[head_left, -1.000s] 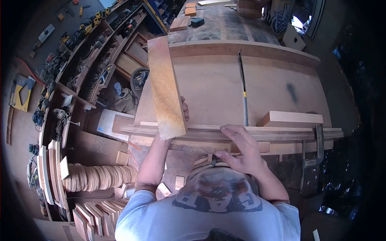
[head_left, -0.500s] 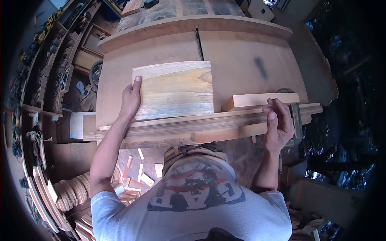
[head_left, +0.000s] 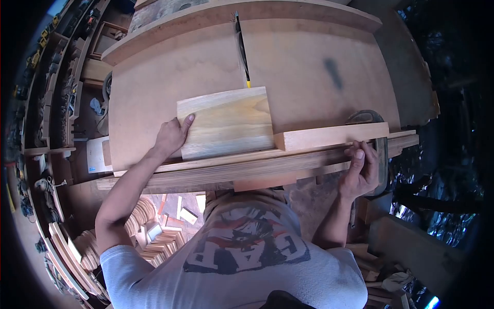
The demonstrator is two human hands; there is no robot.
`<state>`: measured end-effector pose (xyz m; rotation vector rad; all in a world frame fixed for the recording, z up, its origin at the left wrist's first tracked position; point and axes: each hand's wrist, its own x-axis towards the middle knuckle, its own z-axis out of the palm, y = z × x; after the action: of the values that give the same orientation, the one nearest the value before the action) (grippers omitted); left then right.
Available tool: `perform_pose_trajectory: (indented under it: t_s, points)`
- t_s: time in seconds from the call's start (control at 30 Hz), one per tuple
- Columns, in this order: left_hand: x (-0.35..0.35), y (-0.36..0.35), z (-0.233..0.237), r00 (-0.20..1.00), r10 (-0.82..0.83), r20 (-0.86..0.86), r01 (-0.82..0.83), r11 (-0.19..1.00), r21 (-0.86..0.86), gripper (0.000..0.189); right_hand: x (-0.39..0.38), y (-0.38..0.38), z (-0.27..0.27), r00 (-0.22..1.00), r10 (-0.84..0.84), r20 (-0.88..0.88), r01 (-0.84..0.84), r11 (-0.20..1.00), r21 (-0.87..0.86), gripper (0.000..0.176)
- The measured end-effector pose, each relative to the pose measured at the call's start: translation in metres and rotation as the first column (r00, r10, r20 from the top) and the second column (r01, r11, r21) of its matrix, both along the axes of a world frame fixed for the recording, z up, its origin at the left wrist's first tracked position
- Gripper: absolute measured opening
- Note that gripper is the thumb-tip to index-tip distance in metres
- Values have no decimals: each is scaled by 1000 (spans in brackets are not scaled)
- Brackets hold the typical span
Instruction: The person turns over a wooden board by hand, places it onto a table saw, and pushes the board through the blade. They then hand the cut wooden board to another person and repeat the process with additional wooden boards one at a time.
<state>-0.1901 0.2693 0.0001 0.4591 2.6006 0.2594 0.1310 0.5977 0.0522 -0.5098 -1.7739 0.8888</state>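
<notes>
My left hand (head_left: 172, 136) grips the left edge of a pale wooden board (head_left: 226, 123), thumb on top. The board lies flat on a plywood sled (head_left: 314, 67), its near edge along the front wooden fence (head_left: 206, 171). Its right near corner is close to a wooden block (head_left: 332, 136) set along that fence. A metal C-clamp (head_left: 382, 165) sits at the block's right end. Beside the clamp, just below the block, my right hand (head_left: 360, 172) is raised with fingers loosely bent and thumb apart, nothing visible in it.
A dark slot (head_left: 241, 49) with a yellow tip runs through the sled beyond the board. A curved wooden rail (head_left: 257, 10) crosses the sled's far side. Shelves of tools and parts (head_left: 62, 77) line the left. Wood offcuts (head_left: 185, 213) lie on the floor below.
The board has come nearer the front fence and block, with my left hand still on it. My right hand has dropped slightly, its fingers curling closer. The camera view has shifted.
</notes>
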Motion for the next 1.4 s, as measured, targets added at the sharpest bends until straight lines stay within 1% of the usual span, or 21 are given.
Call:
perform_pose_trajectory:
  t_s: [0.03, 0.13, 0.2, 0.23, 0.3, 0.33, 0.4, 0.43, 0.53, 0.57, 0.63, 0.7, 0.73, 0.77, 0.87, 0.97, 1.03, 1.1, 1.2, 1.27, 1.4]
  points:
    - [-3, 2, 4, 999, -50, 9, 51, 994, -93, 95, -1, 2, -1, 1000, 2, 10, -2, 1000, 27, 21]
    - [0, 3, 8, 984, -175, -23, 165, 959, -231, 93, -6, 7, -2, 999, 9, 41, -13, 995, 102, 19]
    - [6, 3, 3, 992, -120, -38, 108, 967, -230, 90, -4, 7, -2, 998, 1, 60, -9, 991, 135, 19]
    - [6, 4, 3, 994, -98, -54, 83, 970, -228, 89, -2, 6, -2, 993, 62, 96, -80, 977, 197, 18]
    - [14, 7, 15, 996, -94, -2, 92, 972, -217, 84, 1, 2, -1, 968, 172, 181, -222, 924, 311, 17]
    - [20, 9, 24, 996, -90, 16, 92, 973, -210, 82, -3, 0, -3, 950, 211, 229, -279, 903, 327, 16]
    - [35, 14, 39, 990, -135, -33, 124, 964, -235, 77, -6, -10, -4, 899, 192, 395, -349, 858, 377, 18]
    - [42, 14, 46, 986, -153, -63, 133, 961, -243, 76, -8, -12, -5, 884, 182, 430, -366, 842, 396, 19]
    - [56, -1, 63, 982, -153, -114, 146, 987, -63, 95, -9, -12, -16, 843, 162, 514, -412, 809, 420, 22]
    - [61, -3, 71, 958, -274, -83, 276, 961, 18, 102, -6, -8, -20, 830, 165, 533, -423, 808, 409, 24]
    - [74, -3, 84, 859, -509, -48, 509, 841, 182, 120, -2, -7, -25, 816, 163, 555, -429, 814, 391, 25]
    - [80, 1, 82, 827, -551, 108, 548, 834, 58, 127, -1, -4, -25, 805, 162, 571, -435, 815, 382, 24]
    - [80, 5, 82, 808, -561, 180, 571, 821, -2, 132, -3, -2, -28, 820, 156, 550, -425, 809, 405, 23]
    - [81, 9, 84, 799, -561, 215, 579, 815, -23, 121, -4, -1, -33, 834, 148, 532, -414, 805, 425, 23]
    - [77, 2, 69, 762, -621, 183, 626, 779, 37, 107, -9, -2, -37, 845, 112, 523, -375, 820, 432, 21]
    - [75, -4, 61, 722, -686, 90, 680, 727, 93, 91, -22, -6, -35, 874, 61, 481, -319, 820, 475, 19]
    - [71, -3, 62, 743, -667, 56, 657, 742, 134, 87, -26, -8, -30, 881, 57, 469, -311, 818, 485, 18]
    - [76, -4, 66, 763, -645, 38, 630, 755, 182, 82, -18, -10, -33, 859, 70, 506, -317, 850, 420, 19]
    - [72, -2, 64, 744, -663, 88, 632, 740, 230, 83, -23, -5, -31, 856, 109, 505, -342, 852, 396, 20]
    - [73, -2, 63, 744, -660, 103, 629, 744, 225, 85, -21, -6, -28, 849, 121, 514, -359, 847, 393, 20]
    - [73, 2, 67, 756, -640, 142, 621, 768, 156, 92, -24, -4, -29, 847, 111, 520, -357, 843, 402, 19]
